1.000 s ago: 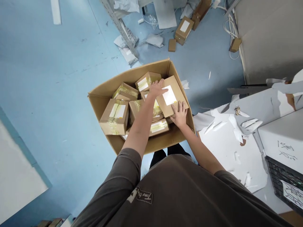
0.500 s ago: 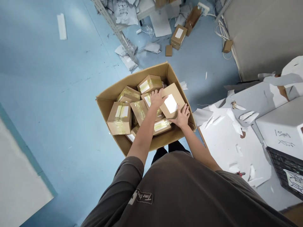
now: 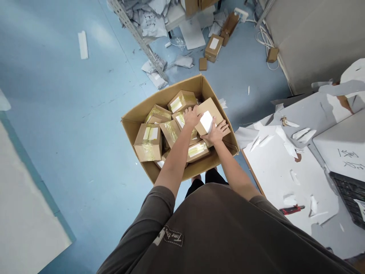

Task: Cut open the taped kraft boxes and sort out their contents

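A large open carton (image 3: 160, 99) stands in front of my legs, filled with several taped cardboard parcels (image 3: 148, 146). At its right side lies a small cardboard box (image 3: 211, 105) with a white label, slightly tilted on top of the others. My left hand (image 3: 192, 117) grips the left edge of this box, fingers bent, close to a taped parcel beneath. Across its near right part my right hand (image 3: 216, 133) is laid, thumb at the near edge and fingers spread over the top, partly covering the label. Both hands hold the box between them.
To the right, a white table (image 3: 285, 179) carries paper scraps, a red cutter (image 3: 292, 209) and a black crate (image 3: 349, 198). A metal shelf post (image 3: 137, 36) stands ahead beside grey mailing bags (image 3: 154, 24). Small boxes (image 3: 213, 47) and cables (image 3: 265, 42) lie on the blue floor.
My right hand has slid from the box's near corner further onto its top and label. The small box has turned slightly. The view has shifted a little.
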Motion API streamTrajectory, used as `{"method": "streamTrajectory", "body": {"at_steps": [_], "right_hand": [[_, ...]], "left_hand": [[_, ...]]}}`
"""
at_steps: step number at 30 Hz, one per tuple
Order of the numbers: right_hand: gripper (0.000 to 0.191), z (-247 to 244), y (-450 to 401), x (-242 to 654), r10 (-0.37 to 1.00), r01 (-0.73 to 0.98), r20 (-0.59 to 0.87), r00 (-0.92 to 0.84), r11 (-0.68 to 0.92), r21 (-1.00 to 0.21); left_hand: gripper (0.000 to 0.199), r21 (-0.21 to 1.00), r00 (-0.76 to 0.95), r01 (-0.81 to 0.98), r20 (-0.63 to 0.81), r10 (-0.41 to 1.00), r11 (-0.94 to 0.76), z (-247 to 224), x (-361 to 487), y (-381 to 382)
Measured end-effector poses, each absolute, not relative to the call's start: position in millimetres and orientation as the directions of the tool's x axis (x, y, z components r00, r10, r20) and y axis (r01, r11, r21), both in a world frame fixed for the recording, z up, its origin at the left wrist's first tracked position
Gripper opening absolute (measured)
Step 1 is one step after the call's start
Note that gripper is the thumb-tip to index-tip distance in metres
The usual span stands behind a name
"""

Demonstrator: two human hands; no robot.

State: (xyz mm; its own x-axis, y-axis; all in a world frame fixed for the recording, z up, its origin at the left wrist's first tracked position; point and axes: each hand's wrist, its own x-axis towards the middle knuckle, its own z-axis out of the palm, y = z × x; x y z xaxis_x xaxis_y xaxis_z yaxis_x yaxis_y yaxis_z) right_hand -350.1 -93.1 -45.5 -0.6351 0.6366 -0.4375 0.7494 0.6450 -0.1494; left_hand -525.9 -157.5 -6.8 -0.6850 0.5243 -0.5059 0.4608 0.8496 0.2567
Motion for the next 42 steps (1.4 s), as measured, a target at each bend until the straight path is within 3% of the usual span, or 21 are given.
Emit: {"method": "streamTrajectory", "body": {"at_steps": [4,7,14,18,23,26,32,42], "right_hand": [[0.183,-45,-91,-357,0.608,0.724,-0.447,-0.656,0.674,-0.146],[0.177,-45,-90,-358,0.605,0.719,-0.464,-0.647,0.686,-0.109],[0.159,-28,-94,-342,0.62,0.706,-0.347,-0.704,0.661,-0.253],[0.158,0,-92,-339,0.587,0.674,-0.354,-0.728,0.707,-0.214],[0.157,55,-86,-341,0.538,0.575,-0.205,-0.818,0.771,-0.274],[0.155,96,-86,-336,0.495,0.521,-0.167,-0.853,0.825,-0.219],[0.157,167,-97,-305,0.42,0.426,-0.076,-0.904,0.897,-0.119],[0.16,220,-129,-215,0.533,0.535,-0.041,-0.845,0.843,-0.064]], "left_hand": [[0.078,0.25,-0.69,0.447,-0.515,0.509,0.859,-3,-524,-153],[0.078,0.245,-0.688,0.441,-0.525,0.501,0.863,2,-525,-150],[0.067,0.225,-0.721,0.465,-0.465,0.514,0.856,35,-517,-155],[0.072,0.176,-0.772,0.479,-0.382,0.509,0.86,75,-508,-166],[0.081,0.15,-0.773,0.516,-0.343,0.533,0.844,147,-502,-194],[0.09,0.187,-0.758,0.552,-0.295,0.582,0.813,188,-498,-220],[0.133,0.268,-0.532,0.761,-0.261,0.805,0.59,233,-476,-269],[0.117,0.212,-0.353,0.892,-0.225,0.908,0.4,252,-406,-284]]}}
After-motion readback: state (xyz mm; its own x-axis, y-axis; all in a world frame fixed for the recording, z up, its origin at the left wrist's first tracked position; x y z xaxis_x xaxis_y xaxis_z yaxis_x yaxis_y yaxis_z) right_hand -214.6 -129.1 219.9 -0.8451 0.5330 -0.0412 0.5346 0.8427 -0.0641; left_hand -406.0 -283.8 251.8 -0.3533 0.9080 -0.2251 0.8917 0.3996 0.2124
